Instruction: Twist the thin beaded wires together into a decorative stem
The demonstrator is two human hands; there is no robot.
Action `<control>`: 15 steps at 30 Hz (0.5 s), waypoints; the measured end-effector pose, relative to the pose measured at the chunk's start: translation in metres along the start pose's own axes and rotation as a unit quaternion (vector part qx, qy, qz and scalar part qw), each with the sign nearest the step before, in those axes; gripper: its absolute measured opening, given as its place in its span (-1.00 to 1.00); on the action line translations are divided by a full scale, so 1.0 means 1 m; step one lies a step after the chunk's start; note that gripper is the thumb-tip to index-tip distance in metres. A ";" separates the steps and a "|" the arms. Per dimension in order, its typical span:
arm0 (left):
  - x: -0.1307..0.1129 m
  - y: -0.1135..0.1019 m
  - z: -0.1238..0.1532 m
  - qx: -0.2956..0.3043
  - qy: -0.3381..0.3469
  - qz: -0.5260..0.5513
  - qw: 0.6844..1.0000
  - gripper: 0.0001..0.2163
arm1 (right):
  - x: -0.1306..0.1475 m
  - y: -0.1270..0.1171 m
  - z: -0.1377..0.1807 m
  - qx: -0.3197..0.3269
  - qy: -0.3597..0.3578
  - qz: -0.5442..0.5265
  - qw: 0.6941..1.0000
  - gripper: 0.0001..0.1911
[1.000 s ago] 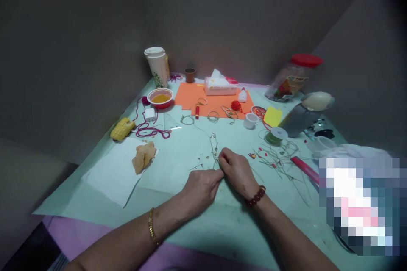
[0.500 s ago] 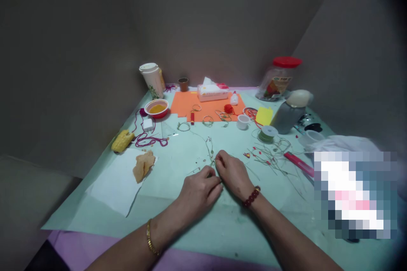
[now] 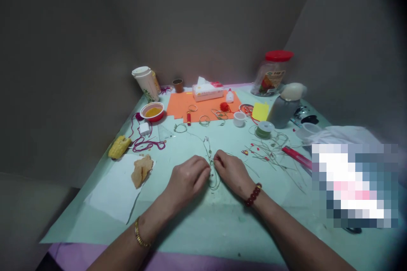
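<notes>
A thin green cord (image 3: 218, 184) with small beads on it lies between my hands at the middle of the table, a loop hanging toward me. My left hand (image 3: 190, 176), a gold bracelet at its wrist, has its fingers closed on the cord's left side. From the right, my right hand (image 3: 232, 172), wearing a dark red bead bracelet, pinches the cord close to the same spot. The fingertips are nearly together, so the exact grip is partly hidden. Beyond them, the cord runs up to a few tiny beads (image 3: 206, 139).
Cut green cords with red bits (image 3: 270, 156), a spool (image 3: 264, 130) and a red-handled tool (image 3: 297, 157) lie right. Left are a torn brown piece (image 3: 142, 170) on white paper (image 3: 110, 190), corn (image 3: 119, 147) and a red bowl (image 3: 152, 112). Finished-looking cord rings (image 3: 204, 120) lie by orange sheets (image 3: 178, 103).
My left hand has shifted a little left and its fingers have drawn in. A cord loop now shows between the hands. The whole view has moved slightly.
</notes>
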State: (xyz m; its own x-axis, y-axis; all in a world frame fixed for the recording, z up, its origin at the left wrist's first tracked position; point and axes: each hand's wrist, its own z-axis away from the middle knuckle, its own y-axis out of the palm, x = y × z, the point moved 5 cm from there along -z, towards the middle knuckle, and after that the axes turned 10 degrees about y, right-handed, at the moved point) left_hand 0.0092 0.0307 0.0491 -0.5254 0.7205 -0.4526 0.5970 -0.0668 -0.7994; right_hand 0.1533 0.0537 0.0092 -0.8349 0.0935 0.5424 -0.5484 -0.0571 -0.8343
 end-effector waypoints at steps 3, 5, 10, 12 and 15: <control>0.016 0.001 -0.008 0.005 -0.104 -0.019 0.994 -0.82 | -0.001 -0.001 0.000 0.001 -0.009 -0.010 1.000 -0.88; 0.021 0.009 -0.012 0.032 -0.141 -0.023 0.989 -0.81 | -0.002 -0.001 0.000 0.006 -0.010 -0.016 1.000 -0.88; 0.022 0.027 -0.015 0.066 -0.171 -0.022 0.983 -0.82 | -0.001 -0.007 0.002 0.038 -0.007 -0.025 0.999 -0.87; 0.021 0.029 -0.016 0.074 -0.171 -0.026 0.982 -0.85 | -0.002 -0.013 0.004 0.053 -0.004 -0.010 0.999 -0.88; 0.020 0.028 -0.017 0.068 -0.163 -0.016 0.984 -0.85 | -0.004 -0.023 0.008 0.075 0.004 0.020 0.997 -0.85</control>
State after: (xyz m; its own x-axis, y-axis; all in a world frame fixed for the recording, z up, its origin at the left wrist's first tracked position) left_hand 0.0265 0.0549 0.0245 -0.7225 0.4648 -0.5118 0.5026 -0.1553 -0.8505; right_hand 0.1687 0.0470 0.0270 -0.8557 0.0957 0.5085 -0.5167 -0.2091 -0.8302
